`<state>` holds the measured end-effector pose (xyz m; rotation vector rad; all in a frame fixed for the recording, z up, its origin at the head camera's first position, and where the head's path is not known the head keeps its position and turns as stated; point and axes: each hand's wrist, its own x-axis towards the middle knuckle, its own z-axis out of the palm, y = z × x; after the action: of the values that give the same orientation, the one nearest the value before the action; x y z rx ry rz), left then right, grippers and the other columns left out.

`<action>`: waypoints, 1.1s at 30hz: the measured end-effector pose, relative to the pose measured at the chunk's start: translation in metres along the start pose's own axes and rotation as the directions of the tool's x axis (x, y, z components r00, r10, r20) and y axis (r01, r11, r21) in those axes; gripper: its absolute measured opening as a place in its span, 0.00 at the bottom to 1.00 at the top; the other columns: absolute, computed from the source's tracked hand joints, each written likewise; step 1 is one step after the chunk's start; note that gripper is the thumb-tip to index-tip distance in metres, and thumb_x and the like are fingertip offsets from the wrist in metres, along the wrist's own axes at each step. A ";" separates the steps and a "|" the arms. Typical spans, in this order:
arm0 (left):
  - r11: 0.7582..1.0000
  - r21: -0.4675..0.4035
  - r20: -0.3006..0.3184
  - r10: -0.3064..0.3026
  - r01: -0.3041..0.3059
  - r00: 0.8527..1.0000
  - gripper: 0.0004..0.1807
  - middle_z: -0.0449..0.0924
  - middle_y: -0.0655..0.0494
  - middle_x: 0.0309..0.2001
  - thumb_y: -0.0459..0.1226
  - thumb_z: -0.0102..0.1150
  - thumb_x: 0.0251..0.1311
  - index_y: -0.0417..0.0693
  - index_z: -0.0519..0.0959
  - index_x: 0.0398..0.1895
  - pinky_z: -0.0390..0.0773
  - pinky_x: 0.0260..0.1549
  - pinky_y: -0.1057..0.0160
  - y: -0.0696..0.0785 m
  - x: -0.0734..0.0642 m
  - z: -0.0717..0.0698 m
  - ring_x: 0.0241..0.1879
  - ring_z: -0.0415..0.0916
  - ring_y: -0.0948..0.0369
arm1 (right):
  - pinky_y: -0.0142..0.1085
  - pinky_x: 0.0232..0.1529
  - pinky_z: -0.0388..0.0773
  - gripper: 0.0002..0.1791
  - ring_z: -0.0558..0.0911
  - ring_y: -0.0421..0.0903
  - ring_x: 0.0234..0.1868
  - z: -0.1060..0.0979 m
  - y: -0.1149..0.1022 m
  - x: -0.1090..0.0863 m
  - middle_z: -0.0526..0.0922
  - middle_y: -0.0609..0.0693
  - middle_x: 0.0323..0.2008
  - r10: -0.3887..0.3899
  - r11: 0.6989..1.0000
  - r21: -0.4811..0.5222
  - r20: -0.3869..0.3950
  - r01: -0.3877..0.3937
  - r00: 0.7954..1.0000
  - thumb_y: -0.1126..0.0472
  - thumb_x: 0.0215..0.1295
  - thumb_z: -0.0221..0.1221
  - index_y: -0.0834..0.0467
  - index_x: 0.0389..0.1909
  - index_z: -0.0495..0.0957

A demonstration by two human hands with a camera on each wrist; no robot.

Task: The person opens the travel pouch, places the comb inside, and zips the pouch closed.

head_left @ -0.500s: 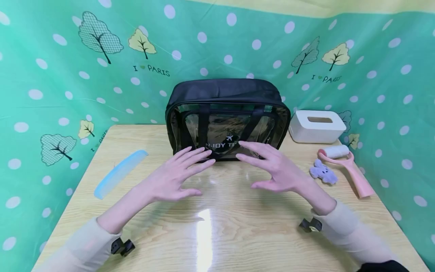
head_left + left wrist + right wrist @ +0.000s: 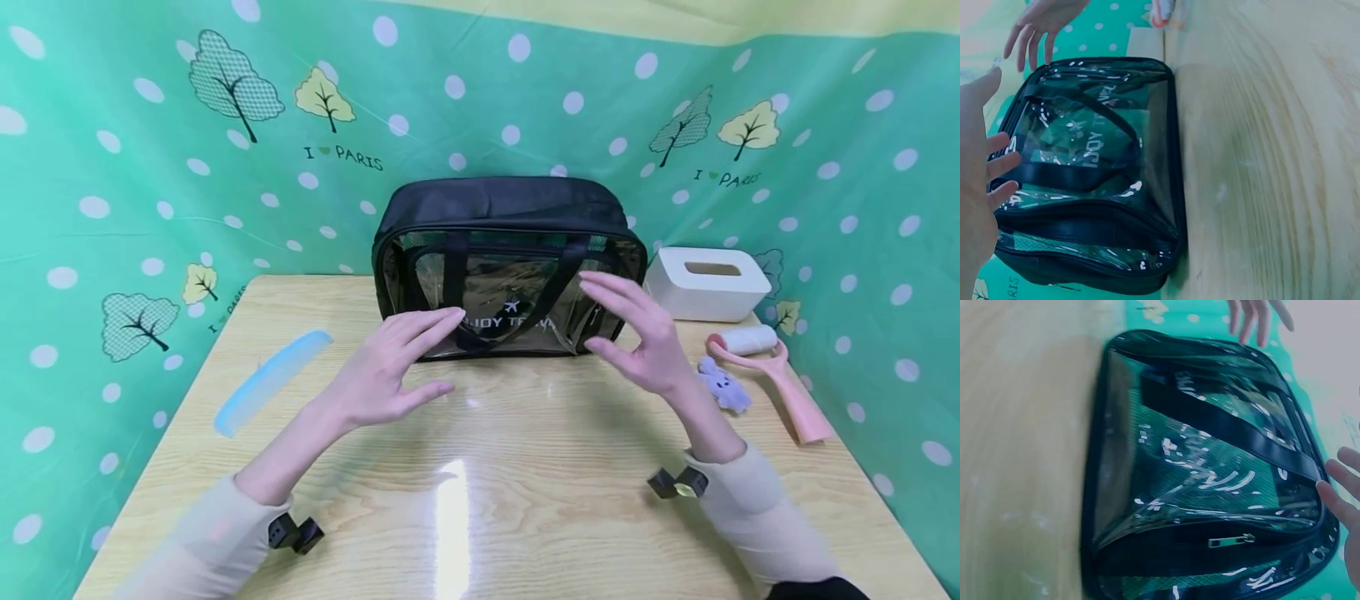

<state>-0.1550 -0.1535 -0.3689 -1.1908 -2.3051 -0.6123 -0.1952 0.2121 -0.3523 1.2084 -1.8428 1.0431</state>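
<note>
I see the left hand (image 2: 381,371) and right hand (image 2: 651,340), each grip wide and unloaded. The travel bag (image 2: 504,275) stands upright at the rear of the tabletop (image 2: 562,500). I judge it light, pliable, slick-sided; grasp by the fabric handles (image 2: 455,271).

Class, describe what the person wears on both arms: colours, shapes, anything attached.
The left sleeve and right sleeve are off-white. A small, blocky black device sits at each sleeve's wrist end. Something black shows farther up the right sleeve, at the head view's bottom edge. The left grip and right grip are bare; no gloves or cables show.
</note>
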 end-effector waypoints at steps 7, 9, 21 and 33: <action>0.994 -0.084 -0.114 -0.080 0.070 0.990 0.40 0.74 0.47 0.71 0.62 0.47 0.74 0.51 0.60 0.80 0.74 0.65 0.46 -0.002 0.004 -0.005 0.63 0.78 0.54 | 0.36 0.60 0.79 0.29 0.83 0.48 0.58 -0.007 0.009 0.010 0.84 0.64 0.56 0.160 0.984 0.116 -0.283 -0.132 0.946 0.53 0.70 0.65 0.76 0.55 0.78; 0.990 -0.114 -0.143 -0.095 0.079 0.985 0.39 0.76 0.46 0.69 0.60 0.49 0.74 0.50 0.61 0.80 0.75 0.64 0.48 -0.003 0.005 -0.007 0.59 0.80 0.55 | 0.38 0.60 0.80 0.24 0.83 0.49 0.58 -0.008 0.012 0.013 0.85 0.60 0.56 0.214 0.974 0.138 -0.340 -0.177 0.916 0.59 0.70 0.65 0.76 0.55 0.78; 0.956 -0.280 -0.298 -0.170 0.085 0.939 0.34 0.80 0.43 0.58 0.29 0.66 0.64 0.40 0.68 0.73 0.80 0.53 0.61 -0.015 0.042 -0.010 0.47 0.83 0.55 | 0.35 0.61 0.78 0.21 0.82 0.45 0.59 -0.020 0.034 0.015 0.84 0.45 0.54 0.458 0.886 0.161 -0.450 -0.434 0.767 0.76 0.68 0.58 0.66 0.61 0.79; 0.949 -0.285 -0.418 -0.247 0.131 0.874 0.28 0.83 0.42 0.55 0.29 0.63 0.67 0.41 0.72 0.70 0.80 0.48 0.70 -0.033 0.054 -0.030 0.43 0.82 0.55 | 0.25 0.54 0.81 0.17 0.85 0.37 0.51 -0.025 0.038 0.012 0.87 0.41 0.46 0.564 0.824 0.215 -0.403 -0.525 0.720 0.71 0.68 0.63 0.66 0.56 0.83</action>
<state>-0.2041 -0.1545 -0.3191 -0.8107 -1.9934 -1.1497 -0.2314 0.2389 -0.3407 0.3752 -1.8106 1.5871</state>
